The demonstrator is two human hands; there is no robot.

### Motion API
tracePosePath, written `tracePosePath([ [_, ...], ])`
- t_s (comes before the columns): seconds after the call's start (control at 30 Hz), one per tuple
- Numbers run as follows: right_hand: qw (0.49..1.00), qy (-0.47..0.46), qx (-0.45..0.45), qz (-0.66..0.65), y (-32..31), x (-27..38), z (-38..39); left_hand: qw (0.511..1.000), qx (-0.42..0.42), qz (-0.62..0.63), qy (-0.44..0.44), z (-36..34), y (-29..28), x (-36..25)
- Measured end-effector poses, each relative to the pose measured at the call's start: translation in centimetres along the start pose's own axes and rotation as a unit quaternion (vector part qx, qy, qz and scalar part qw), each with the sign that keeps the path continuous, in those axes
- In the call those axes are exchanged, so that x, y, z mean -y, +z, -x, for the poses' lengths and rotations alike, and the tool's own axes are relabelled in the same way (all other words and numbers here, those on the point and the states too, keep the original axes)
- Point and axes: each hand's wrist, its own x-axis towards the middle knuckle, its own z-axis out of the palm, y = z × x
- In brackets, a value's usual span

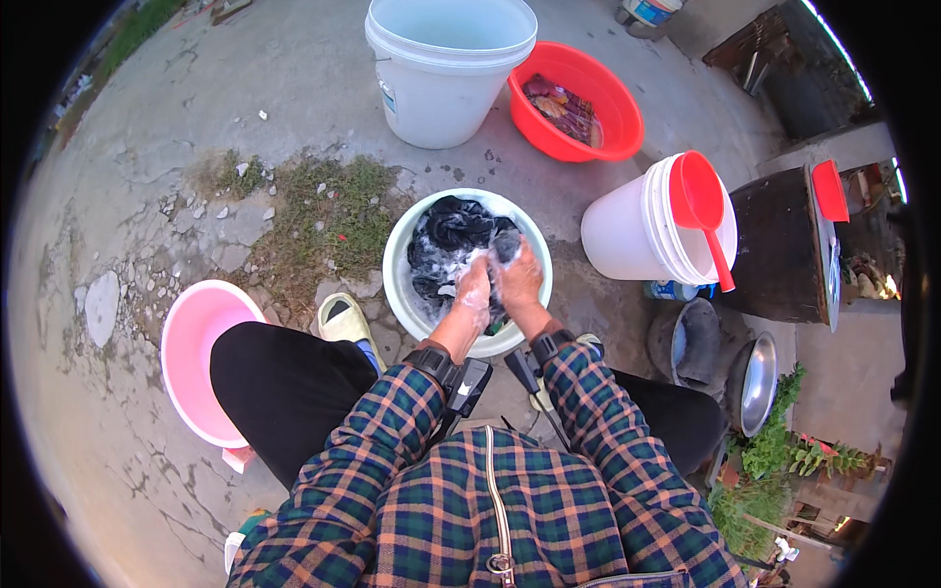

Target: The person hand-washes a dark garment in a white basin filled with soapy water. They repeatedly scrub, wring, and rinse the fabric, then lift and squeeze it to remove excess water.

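Note:
A pale green basin (396, 304) stands on the ground between my feet. In it lies dark, wet clothing (454, 227) streaked with white suds. My right hand (520, 278) grips a bunched dark grey piece of cloth (507, 246) over the basin's right half. Just beside it, my left hand (472, 295) is wet with foam, its fingers curled in against the same cloth. The two hands are close together, and the cloth partly hides their fingertips.
A tall white bucket (431, 103) and a red basin (559, 145) holding patterned cloth stand beyond. To the right, a red dipper (697, 191) hangs on a white bucket (627, 227), near a metal bowl (759, 384). A pink basin (182, 367) sits left of my knee.

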Motion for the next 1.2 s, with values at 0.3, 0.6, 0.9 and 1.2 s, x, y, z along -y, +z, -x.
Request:
tracePosePath([
  [0.3,0.985,0.065,0.098,-0.125,-0.4,0.1,1.1,0.996,0.038,-0.013,0.078,-0.8,-0.2,-1.1],
  [0.6,0.962,0.108,0.133,-0.211,-1.5,-2.7,-3.4,0.999,0.005,0.045,0.021,0.1,0.8,-2.2],
  [0.9,0.949,-0.047,0.179,-0.255,-6.5,1.2,-3.9,0.948,0.276,0.155,-0.020,1.3,0.7,-2.0],
  [1.2,0.958,-0.152,0.153,-0.191,-3.9,2.4,-0.6,0.982,0.119,0.139,0.053,-0.3,0.1,-1.7],
])
